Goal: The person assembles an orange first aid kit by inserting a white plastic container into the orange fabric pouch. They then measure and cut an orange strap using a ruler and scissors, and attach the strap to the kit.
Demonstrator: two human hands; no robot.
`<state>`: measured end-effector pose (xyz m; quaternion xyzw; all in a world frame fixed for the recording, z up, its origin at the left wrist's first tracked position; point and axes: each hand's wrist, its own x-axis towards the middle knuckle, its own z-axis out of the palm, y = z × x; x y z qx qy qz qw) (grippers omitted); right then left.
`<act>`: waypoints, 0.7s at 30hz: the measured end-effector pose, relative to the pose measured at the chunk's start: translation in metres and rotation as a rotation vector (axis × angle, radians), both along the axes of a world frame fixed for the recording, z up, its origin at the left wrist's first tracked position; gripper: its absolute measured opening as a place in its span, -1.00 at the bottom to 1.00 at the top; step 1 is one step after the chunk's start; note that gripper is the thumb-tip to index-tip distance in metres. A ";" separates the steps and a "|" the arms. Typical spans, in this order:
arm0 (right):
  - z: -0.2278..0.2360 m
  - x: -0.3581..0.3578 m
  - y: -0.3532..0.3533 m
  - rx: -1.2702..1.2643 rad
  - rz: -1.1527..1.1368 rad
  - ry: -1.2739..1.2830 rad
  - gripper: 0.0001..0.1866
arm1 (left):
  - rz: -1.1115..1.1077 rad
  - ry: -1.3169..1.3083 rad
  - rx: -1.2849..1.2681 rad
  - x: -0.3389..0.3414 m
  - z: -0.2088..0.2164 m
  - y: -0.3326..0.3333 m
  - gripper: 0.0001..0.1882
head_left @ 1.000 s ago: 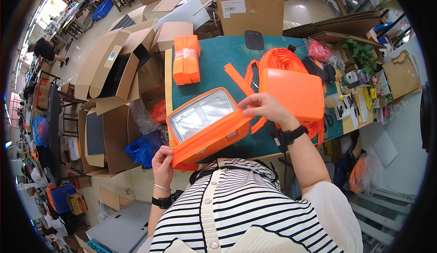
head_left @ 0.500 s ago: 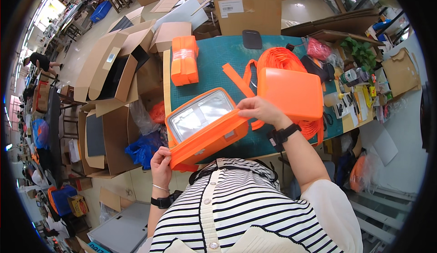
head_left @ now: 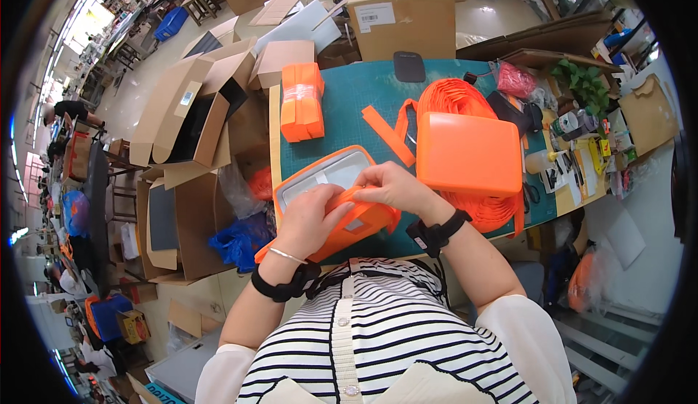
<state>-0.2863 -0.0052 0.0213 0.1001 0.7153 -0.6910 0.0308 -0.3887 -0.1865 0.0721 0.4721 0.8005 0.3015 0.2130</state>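
1. Case, box-shaped, bright orange, pale inset panel with rounded corners (head_left: 331,248): on the green gridded cutting mat (head_left: 349,88), slanted, at the wearer's edge. A hard pull toward the body could drag it over.
2. Band, flat, orange, flexible (head_left: 342,200), along the case's near rim: might pucker or sit crooked if the two hands tug unequally.
3. Left hand, bare, silver bangle at wrist (head_left: 305,219): thumb and forefinger closed on the band. Its back hides part of the rim, so a fold could go unnoticed (I can't see beneath it from here).
4. Right hand, bare (head_left: 392,188): fingertips pinched on the band, nearly meeting the left. Slack could slip loose if that pinch eases.
5. Box, smooth orange, rounded corners (head_left: 471,150), near the right hand: a careless elbow might nudge it.
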 end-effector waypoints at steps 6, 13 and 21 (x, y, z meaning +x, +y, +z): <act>0.016 -0.003 -0.004 0.060 0.047 0.018 -0.78 | 0.072 -0.440 0.015 -0.005 -0.014 0.001 -0.76; 0.042 -0.016 -0.019 0.092 0.136 0.036 -0.71 | 0.112 -0.325 0.060 -0.010 0.009 -0.020 -0.84; 0.056 -0.029 -0.036 0.075 0.192 0.021 -0.70 | 0.180 -0.255 0.195 -0.011 0.010 -0.046 -0.90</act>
